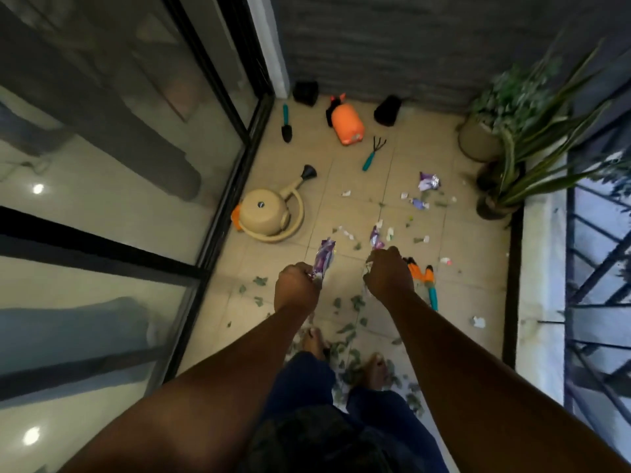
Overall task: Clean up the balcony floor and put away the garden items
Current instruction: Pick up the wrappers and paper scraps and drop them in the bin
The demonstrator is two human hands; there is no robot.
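Standing on the tiled balcony floor [420,302], we hold both arms out over the litter. Our left hand [296,288] is clenched around a crumpled purple wrapper [324,257], which sticks up past the knuckles. Our right hand [389,273] grips a second purple wrapper [375,237] in the same manner, with some pale scraps caught in the fist.

Litter noted on the floor: green leaf fragments [356,302] around and ahead of our bare feet [316,343], white paper scraps [346,233] across the middle tiles, and a further purple wrapper [429,181] lying nearer the plants.

Garden items noted, all on the floor:
- a beige watering can [269,213] beside the sliding glass door [119,165], spout pointing away from us;
- a teal-handled trowel [286,124] near the door track;
- an orange sprayer bottle [346,126] on its side close to the far wall;
- a teal-handled hand rake [373,153] just right of the sprayer;
- two black pots [387,110] against the far wall;
- orange-handled shears [423,274] just right of our right hand.

Potted plants [512,131] stand in the right corner beside the railing [597,268].
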